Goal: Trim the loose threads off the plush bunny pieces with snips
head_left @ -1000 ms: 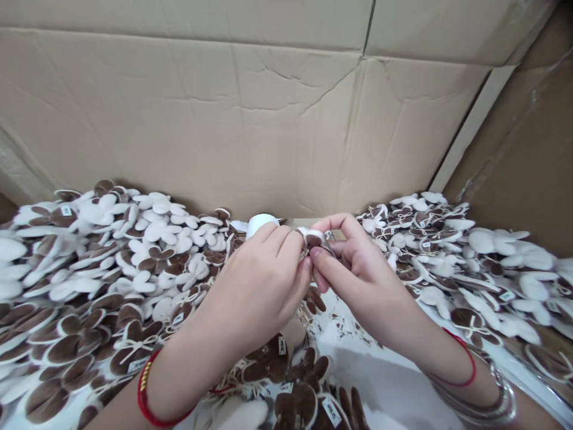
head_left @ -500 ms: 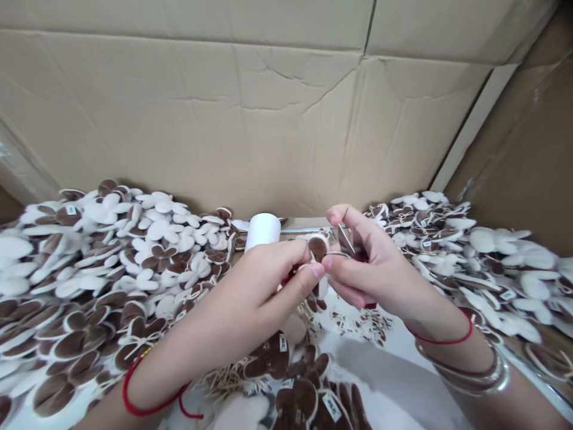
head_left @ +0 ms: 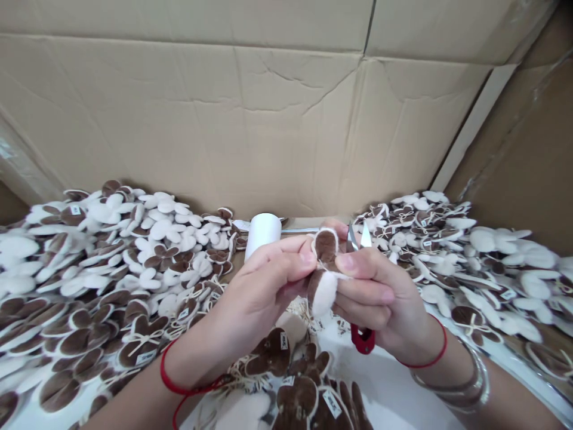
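A small brown-and-white plush piece (head_left: 326, 245) with rounded lobes is between my two hands, one lobe upright and a pale one (head_left: 324, 292) hanging below. My left hand (head_left: 273, 269) is closed on its left side, thumb and fingertips pinching the edge. With thumb and forefinger my right hand (head_left: 371, 286) grips its other side. Scissors (head_left: 363, 339) with red handles are also tucked in my right hand, their blades pointing up and slightly apart. A thin light cord shows at the middle of the plush piece; its ends are partly hidden by fingers.
Similar plush pieces lie heaped at left (head_left: 107, 263) and at right (head_left: 492, 251), some with cord bows. A white spool (head_left: 263, 234) stands behind my left hand. Below lie brown plush pieces with labels (head_left: 295, 397) and cord scraps. A cardboard wall (head_left: 286, 131) rises behind.
The plush piece has come up into clearer view, turned between my hands. My right hand has closed in on it, and the scissors now point upward with their red handle showing below.
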Tool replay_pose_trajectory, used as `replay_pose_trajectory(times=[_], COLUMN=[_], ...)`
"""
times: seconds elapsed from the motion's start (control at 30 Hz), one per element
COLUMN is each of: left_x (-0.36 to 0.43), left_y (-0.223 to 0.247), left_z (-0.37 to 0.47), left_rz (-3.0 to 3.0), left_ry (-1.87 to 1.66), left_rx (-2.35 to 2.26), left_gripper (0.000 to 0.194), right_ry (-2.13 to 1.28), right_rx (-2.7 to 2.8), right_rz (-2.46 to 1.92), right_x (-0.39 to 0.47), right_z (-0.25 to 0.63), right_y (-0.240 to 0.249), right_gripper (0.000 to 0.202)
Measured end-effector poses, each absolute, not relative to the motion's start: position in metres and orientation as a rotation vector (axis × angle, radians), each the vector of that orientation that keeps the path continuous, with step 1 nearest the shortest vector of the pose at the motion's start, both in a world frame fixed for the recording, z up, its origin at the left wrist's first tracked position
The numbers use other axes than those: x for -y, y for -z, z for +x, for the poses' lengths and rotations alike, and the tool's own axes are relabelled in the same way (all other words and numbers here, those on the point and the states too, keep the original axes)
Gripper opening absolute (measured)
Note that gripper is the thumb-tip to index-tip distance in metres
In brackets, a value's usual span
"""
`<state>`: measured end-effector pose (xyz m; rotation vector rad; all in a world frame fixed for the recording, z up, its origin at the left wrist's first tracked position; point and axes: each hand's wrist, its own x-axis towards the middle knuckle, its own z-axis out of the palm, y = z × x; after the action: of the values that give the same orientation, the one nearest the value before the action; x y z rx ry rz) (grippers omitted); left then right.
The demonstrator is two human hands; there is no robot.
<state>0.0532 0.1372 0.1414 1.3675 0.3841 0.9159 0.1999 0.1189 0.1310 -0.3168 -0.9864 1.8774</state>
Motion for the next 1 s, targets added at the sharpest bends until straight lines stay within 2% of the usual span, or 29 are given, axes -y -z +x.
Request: replay_pose_trajectory(times=[0.43,0.57,0.73,1.0], left_x=[-0.138,-0.138,-0.138,-0.137], left_y=[-0.140,-0.140,-0.137,-0.144], left_z=[0.053,0.053,0.052,0.053], left_rz=[1.386,1.383,1.327,1.239], left_ry=[-0.895,-0.879,-0.869,-0.983], left_rx=[-0.399,-0.438,-0.303,-0.324], left_gripper=[0.012,0.022,0.022,0.032], right_ry=[-1.891,-1.840,-1.876,-1.836], right_rx=[1.053,1.131,1.125,1.065], right_rz=[-0.277,-0.259,-0.239,-0.340], right_x=[-0.124,-0.123,-0.124,-0.120], right_z=[0.205,0.209,0.208,0.215], right_y=[-0.126,-0.124,-0.122,-0.136], right_gripper=[0.033,0.037,0.039,0.027])
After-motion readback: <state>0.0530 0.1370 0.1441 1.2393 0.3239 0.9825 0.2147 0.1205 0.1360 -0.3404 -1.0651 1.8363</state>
